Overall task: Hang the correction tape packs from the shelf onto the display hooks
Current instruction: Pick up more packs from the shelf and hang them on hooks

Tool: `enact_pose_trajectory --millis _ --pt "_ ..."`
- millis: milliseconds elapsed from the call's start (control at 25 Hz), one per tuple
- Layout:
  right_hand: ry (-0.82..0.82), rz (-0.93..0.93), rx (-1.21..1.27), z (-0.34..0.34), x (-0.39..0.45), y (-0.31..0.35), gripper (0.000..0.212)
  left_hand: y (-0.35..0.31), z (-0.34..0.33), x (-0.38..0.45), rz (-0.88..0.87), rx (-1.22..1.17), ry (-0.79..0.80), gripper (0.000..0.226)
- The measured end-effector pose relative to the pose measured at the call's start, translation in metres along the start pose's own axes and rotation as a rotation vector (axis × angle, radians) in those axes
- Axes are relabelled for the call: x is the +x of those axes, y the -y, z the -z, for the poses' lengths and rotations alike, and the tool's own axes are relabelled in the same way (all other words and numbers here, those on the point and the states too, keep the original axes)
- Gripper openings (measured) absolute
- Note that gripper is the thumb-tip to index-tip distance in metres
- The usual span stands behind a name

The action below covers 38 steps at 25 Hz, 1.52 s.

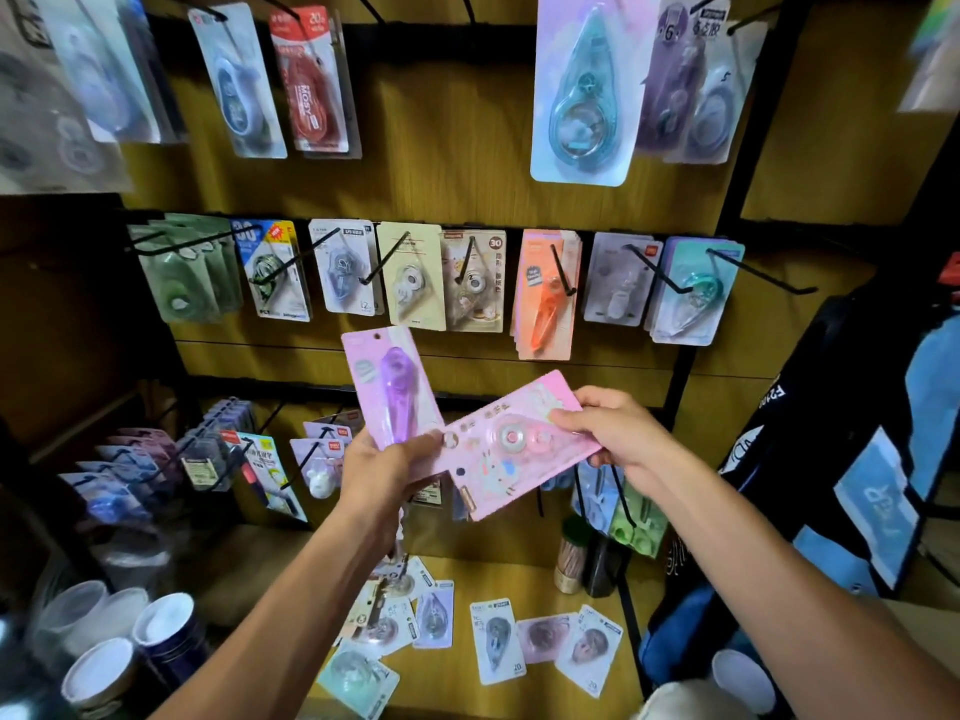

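My left hand (pixel 382 467) grips the lower end of a purple correction tape pack (pixel 389 387), held upright. A long pink pack (pixel 511 444) lies tilted between both hands; my right hand (pixel 608 431) pinches its right end, and its left end touches my left hand's fingers. Several loose packs (pixel 493 639) lie on the wooden shelf (pixel 524 579) below. Black display hooks (pixel 763 275) carry hanging packs in rows on the wooden back panel; the hook at the middle row's far right sticks out in front of a teal pack (pixel 696 293).
White-lidded cups (pixel 104 662) stand at the lower left. A blue and black bag (pixel 852 480) hangs at the right. A jar of sticks (pixel 571 558) stands on the shelf's right side. Large packs (pixel 584 85) hang on the top row.
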State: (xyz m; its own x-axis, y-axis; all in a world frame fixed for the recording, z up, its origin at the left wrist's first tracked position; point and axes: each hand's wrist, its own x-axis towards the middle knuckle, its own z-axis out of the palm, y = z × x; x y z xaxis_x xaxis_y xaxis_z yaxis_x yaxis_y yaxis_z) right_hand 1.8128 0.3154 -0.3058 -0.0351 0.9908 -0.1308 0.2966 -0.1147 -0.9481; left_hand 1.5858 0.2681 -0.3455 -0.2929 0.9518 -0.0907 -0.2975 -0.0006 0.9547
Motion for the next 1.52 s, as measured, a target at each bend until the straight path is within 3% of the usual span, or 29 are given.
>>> enact_pose_trajectory --millis 120,280,400,520,640,920,1000,1160,1320,1520 --pt "-0.075 -0.063 0.352 0.002 -0.006 -0.019 0.017 0.006 0.006 0.003 0.018 -0.010 -0.073 0.033" --pt "0.010 -0.130 0.662 -0.022 -0.020 -0.035 0.046 0.009 0.004 0.000 0.023 0.015 -0.050 0.040" --pt "0.058 -0.123 0.809 -0.052 -0.031 -0.026 0.038 0.002 0.000 -0.005 0.003 -0.030 0.038 0.039" --pt "0.003 -0.043 0.559 -0.076 -0.039 -0.013 0.019 -0.007 0.006 -0.008 -0.044 -0.052 0.088 0.033" --pt "0.019 0.064 0.212 -0.084 -0.043 -0.006 0.018 -0.017 0.021 -0.005 -0.120 0.030 -0.005 0.031" --pt "0.034 0.367 0.282 -0.085 -0.057 -0.003 0.010 -0.018 0.037 -0.005 -0.094 0.051 -0.011 0.047" --pt "-0.057 0.376 0.342 -0.087 -0.057 0.005 0.008 -0.016 0.036 -0.004 -0.071 0.059 -0.014 0.055" --pt "-0.201 0.360 0.320 -0.089 -0.054 0.017 0.012 -0.012 0.036 -0.001 -0.080 0.103 -0.010 0.049" --pt "-0.250 0.333 0.381 -0.092 -0.059 0.014 0.011 -0.016 0.037 0.000 -0.097 0.103 -0.010 0.052" --pt "-0.294 0.308 0.288 -0.095 -0.048 0.026 0.014 -0.020 0.035 0.003 -0.153 0.129 -0.022 0.050"
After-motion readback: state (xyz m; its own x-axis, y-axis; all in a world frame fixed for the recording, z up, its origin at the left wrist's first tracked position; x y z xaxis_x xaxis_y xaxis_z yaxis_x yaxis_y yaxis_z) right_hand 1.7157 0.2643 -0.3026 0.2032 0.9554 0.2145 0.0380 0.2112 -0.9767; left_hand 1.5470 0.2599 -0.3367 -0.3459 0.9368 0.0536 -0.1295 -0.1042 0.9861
